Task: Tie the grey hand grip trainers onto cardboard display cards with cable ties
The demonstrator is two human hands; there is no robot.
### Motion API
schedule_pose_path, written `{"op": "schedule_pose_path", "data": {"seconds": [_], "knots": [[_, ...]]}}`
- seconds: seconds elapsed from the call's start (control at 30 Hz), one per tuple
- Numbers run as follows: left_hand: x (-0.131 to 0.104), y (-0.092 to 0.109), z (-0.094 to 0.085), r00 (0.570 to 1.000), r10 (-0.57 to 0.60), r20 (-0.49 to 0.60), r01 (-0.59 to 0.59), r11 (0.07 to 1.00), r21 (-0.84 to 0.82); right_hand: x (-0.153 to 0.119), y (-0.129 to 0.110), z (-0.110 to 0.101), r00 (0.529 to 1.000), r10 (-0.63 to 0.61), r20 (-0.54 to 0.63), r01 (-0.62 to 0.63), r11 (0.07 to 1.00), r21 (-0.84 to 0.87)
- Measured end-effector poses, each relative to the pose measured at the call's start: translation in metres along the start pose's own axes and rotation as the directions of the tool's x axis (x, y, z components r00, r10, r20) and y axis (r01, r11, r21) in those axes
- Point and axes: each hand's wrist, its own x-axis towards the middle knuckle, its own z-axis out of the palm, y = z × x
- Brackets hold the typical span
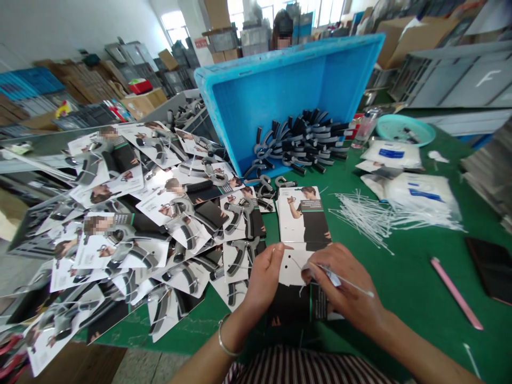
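Observation:
My left hand (264, 277) closes on the left edge of a printed backing card (291, 274), thumb on top and the other fingers mostly hidden. The card has small punched holes in its white part and a dark printed part nearer me. My right hand (346, 282) is closed over the card's right side, pinching thin white cable ties (356, 288); how many is unclear. One thin end lies close to the holes, but I cannot tell whether it passes through. Just beyond lie more printed cards (288, 213).
A tilted blue crate (276, 96) spills grey-and-black hand grippers (304, 138). Carded hand grippers (184, 224) cover the left side. Loose cable ties (362, 216), plastic bags (420, 197), a teal tray (428, 128), a pink stick-like item (456, 292) and a dark phone-like object (490, 269) lie right. Another person (282, 32) is behind the crate.

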Motion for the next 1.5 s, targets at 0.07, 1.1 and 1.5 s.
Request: {"op": "schedule_pose_path", "data": {"seconds": [0.07, 1.1, 1.5], "knots": [[-0.001, 0.0, 0.0, 1.0, 0.006, -0.002, -0.006, 1.0, 0.007, 0.0, 0.0, 0.0, 1.0, -0.008, -0.021, 0.008, 1.0, -0.002], [-0.02, -0.037, -0.003, 0.917, -0.217, 0.335, 0.357, 0.821, -0.445, -0.017, 0.027, 0.027, 0.894, 0.307, 0.326, -0.425, 0.81, 0.404], [-0.062, -0.068, -0.056, 0.899, -0.055, 0.435, 0.029, 0.997, 0.067, -0.022, 0.027, 0.029, 0.894, 0.3, 0.332, -0.413, 0.839, 0.353]]}}
